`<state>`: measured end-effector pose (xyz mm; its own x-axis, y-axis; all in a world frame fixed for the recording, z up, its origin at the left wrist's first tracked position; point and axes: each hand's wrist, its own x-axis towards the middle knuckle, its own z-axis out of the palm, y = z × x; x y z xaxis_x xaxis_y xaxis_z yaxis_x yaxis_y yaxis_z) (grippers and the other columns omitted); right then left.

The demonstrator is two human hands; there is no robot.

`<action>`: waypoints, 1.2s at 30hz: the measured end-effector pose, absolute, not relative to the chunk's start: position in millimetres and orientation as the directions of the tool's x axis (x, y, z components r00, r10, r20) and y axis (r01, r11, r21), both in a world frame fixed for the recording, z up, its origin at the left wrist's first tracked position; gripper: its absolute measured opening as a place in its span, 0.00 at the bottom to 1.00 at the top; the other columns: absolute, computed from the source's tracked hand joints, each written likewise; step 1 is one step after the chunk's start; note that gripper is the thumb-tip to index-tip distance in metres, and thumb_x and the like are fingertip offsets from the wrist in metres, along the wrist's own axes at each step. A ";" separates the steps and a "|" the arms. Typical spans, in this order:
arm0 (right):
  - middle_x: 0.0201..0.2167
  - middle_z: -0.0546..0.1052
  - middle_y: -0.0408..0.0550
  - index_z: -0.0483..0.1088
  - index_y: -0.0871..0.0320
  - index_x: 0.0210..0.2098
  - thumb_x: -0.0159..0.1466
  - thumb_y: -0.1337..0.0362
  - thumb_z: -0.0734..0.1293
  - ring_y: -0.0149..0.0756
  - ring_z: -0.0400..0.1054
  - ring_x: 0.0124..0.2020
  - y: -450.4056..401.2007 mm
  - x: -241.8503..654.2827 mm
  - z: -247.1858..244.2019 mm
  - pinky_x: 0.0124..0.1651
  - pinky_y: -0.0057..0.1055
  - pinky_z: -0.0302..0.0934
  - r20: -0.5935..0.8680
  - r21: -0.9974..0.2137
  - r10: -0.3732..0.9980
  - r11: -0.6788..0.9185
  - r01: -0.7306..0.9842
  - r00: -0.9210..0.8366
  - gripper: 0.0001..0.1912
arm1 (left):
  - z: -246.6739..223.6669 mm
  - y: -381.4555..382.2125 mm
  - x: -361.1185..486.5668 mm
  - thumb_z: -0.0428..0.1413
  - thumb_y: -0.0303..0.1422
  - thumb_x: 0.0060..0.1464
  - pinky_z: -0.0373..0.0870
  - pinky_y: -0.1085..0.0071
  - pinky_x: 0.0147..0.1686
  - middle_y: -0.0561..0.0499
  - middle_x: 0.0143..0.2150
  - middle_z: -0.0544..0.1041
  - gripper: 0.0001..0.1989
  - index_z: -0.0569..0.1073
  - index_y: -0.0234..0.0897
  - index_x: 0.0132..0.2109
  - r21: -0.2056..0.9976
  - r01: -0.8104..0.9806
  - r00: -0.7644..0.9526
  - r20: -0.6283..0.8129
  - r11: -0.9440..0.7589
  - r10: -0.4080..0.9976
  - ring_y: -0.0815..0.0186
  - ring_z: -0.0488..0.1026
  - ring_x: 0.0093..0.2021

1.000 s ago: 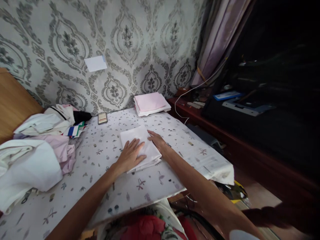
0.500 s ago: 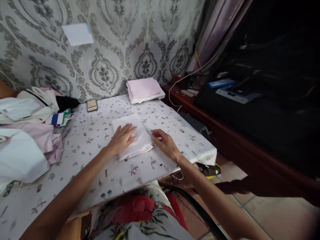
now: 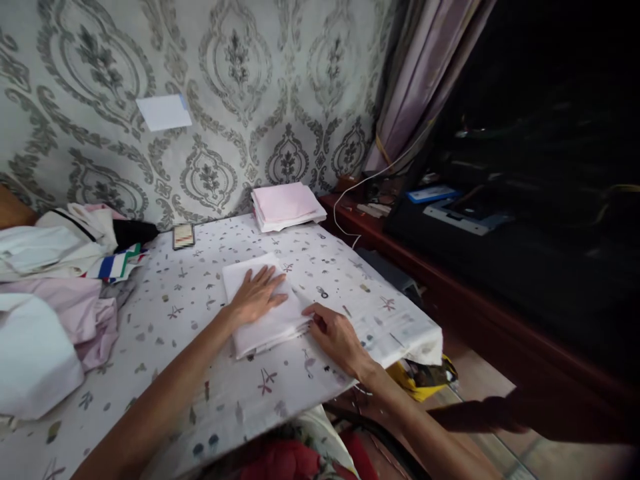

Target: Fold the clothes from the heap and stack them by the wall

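Observation:
A pale pinkish-white cloth (image 3: 239, 283), folded into a flat, layered rectangle, lies on the table in front of me. My left hand (image 3: 259, 295) rests flat on top of it with the fingers spread. At the cloth's right edge is my right hand (image 3: 336, 337), its fingers curled and the thumb and forefinger pinched at the layered corner. How much fabric they grip is partly hidden.
Crumpled white and pink clothes (image 3: 40, 340) pile up at the left. A folded pink and white stack (image 3: 287, 203) stands by the wall, and a small framed card (image 3: 183, 236) lies left of it. A dark red cabinet (image 3: 450, 300) borders the table's right side.
My view has tilted up, so everything sits lower in the picture. The right hand's fingers have closed at the cloth's right edge; the left hand stays flat on top.

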<state>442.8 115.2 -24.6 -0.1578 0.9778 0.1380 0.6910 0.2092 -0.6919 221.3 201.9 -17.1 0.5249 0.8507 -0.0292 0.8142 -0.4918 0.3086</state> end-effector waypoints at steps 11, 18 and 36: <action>0.60 0.73 0.60 0.71 0.64 0.57 0.68 0.64 0.63 0.50 0.64 0.64 116.7 413.7 -19.8 0.64 0.51 0.62 0.513 -0.271 0.680 0.707 0.653 -0.523 0.19 | -12.6 298.1 216.0 0.49 0.36 0.64 0.68 0.62 0.50 0.43 0.49 0.80 0.15 0.76 0.36 0.50 0.416 0.867 0.222 0.171 -0.274 0.960 0.56 0.74 0.49; 0.67 0.66 0.61 0.63 0.63 0.65 0.68 0.60 0.66 0.50 0.56 0.70 109.2 414.4 -46.0 0.68 0.54 0.57 0.410 -0.184 0.695 0.698 0.693 -0.591 0.28 | -24.4 326.6 227.8 0.54 0.36 0.60 0.65 0.64 0.47 0.50 0.35 0.80 0.10 0.74 0.40 0.31 0.411 0.882 0.197 0.125 -0.231 0.972 0.58 0.74 0.42; 0.69 0.61 0.63 0.60 0.63 0.67 0.67 0.57 0.65 0.52 0.52 0.71 294.7 384.9 3.0 0.69 0.47 0.50 0.016 -0.539 0.825 0.482 0.690 -0.564 0.32 | -17.3 155.4 161.7 0.61 0.34 0.54 0.74 0.65 0.47 0.48 0.44 0.74 0.14 0.69 0.39 0.46 0.971 -0.212 -0.466 -0.203 0.114 0.861 0.62 0.75 0.47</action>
